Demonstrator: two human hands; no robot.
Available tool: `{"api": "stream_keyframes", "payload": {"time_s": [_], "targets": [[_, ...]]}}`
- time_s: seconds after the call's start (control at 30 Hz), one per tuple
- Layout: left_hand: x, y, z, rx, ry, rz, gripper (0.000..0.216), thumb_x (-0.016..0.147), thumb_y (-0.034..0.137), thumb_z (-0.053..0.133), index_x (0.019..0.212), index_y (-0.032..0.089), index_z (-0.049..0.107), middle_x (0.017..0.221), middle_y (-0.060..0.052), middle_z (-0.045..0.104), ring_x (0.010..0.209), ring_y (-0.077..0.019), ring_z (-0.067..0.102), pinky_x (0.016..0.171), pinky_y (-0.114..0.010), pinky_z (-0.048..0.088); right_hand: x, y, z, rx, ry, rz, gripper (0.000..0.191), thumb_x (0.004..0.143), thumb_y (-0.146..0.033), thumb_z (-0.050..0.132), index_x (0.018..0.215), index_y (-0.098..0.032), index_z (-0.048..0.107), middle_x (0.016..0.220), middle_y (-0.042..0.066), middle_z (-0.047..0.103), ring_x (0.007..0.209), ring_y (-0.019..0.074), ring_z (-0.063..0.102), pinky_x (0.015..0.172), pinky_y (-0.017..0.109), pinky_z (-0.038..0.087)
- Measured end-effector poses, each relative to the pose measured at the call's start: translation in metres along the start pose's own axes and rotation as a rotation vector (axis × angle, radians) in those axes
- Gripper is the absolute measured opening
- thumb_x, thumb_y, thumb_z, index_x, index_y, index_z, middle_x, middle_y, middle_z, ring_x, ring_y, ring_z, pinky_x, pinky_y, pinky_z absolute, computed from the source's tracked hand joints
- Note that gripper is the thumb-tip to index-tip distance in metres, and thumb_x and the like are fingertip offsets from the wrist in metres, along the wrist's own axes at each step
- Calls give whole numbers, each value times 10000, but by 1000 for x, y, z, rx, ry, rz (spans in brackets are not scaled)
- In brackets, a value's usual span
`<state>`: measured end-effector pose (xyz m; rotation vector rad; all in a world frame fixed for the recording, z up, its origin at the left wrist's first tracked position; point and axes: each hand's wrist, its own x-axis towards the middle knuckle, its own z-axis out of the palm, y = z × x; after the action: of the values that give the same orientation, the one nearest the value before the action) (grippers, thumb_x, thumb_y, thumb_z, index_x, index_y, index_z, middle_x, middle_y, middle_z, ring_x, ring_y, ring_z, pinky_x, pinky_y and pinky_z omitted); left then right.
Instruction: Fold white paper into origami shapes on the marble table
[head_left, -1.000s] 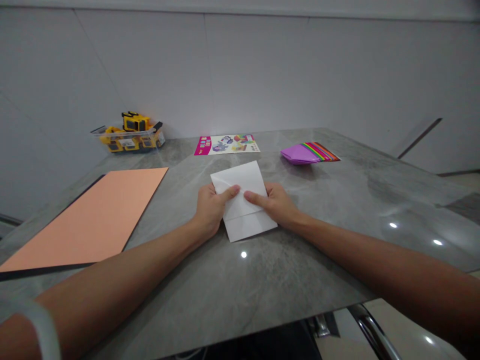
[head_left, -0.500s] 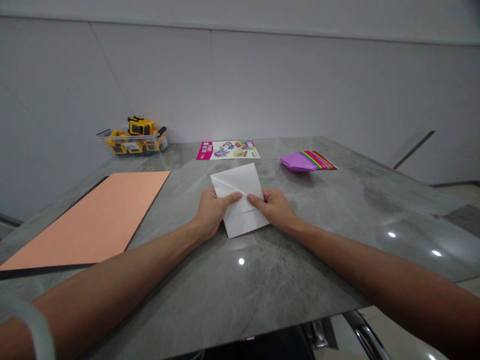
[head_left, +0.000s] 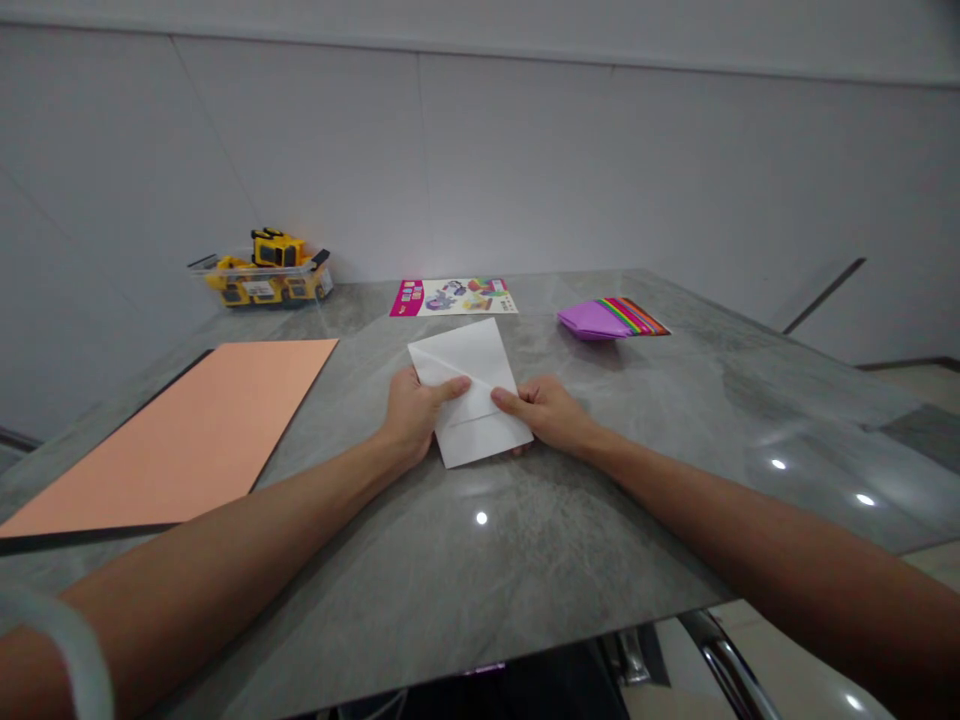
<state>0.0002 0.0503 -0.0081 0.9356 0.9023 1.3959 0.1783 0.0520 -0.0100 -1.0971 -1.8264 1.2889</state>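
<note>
A folded sheet of white paper is held tilted over the middle of the table, with a slanting crease and a flap edge showing across its lower part. My left hand grips its left side, the thumb lying on top and the fingers tucked behind. On the right side, my right hand pinches the paper, thumb on the face and the other fingers mostly hidden underneath. Both thumbs point inward, a short gap between them.
An orange sheet lies on a dark board at the left. Yellow toy vehicles fill a clear plastic box at the back left. A printed pink-and-white sheet and a fan of coloured paper rest farther back on the grey table.
Both hands still hold the white paper, which has shifted slightly left. My left thumb has slid a little away from the right one, widening the gap. The view has moved slightly.
</note>
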Motion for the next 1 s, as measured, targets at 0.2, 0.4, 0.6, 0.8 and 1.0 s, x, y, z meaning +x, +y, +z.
{"api": "stream_keyframes", "payload": {"time_s": [0.2, 0.4, 0.6, 0.8, 1.0], "targets": [[2, 1, -1, -50, -73, -130, 333, 538, 164, 786, 846, 114, 667, 838, -101, 733, 763, -276, 678, 744, -416, 538, -10, -9, 3, -3, -77, -6, 573, 837, -610, 457, 544, -139, 599, 410, 30, 583, 325, 105, 495, 320, 192, 348], [0, 3, -4, -87, -216, -270, 256, 578, 169, 773, 809, 112, 680, 829, -141, 731, 731, -309, 677, 711, -463, 545, -20, -15, 7, 51, -207, -121, 566, 836, -598, 477, 550, -132, 622, 466, 52, 631, 376, 116, 550, 361, 194, 394], [7, -5, -1, -89, -142, -248, 219, 745, 300, 673, 843, 104, 680, 763, -123, 723, 651, -237, 668, 631, -370, 547, -11, -11, 6, 137, 98, -48, 587, 762, -668, 522, 525, -139, 611, 411, 49, 595, 334, 130, 523, 327, 214, 389], [10, -11, -1, -51, -69, -159, 245, 818, 317, 591, 768, 95, 680, 575, -56, 665, 431, -144, 553, 384, -236, 410, -6, -9, 2, 26, 222, 77, 640, 778, -690, 472, 469, -138, 562, 355, 42, 551, 271, 97, 461, 285, 187, 333], [5, -8, -3, -39, -97, -170, 228, 747, 334, 643, 723, 112, 687, 578, -54, 669, 531, -188, 605, 454, -260, 444, -24, -19, 6, -212, -51, -177, 758, 872, -650, 325, 364, -142, 567, 318, 51, 518, 293, 68, 454, 361, 171, 359]]}}
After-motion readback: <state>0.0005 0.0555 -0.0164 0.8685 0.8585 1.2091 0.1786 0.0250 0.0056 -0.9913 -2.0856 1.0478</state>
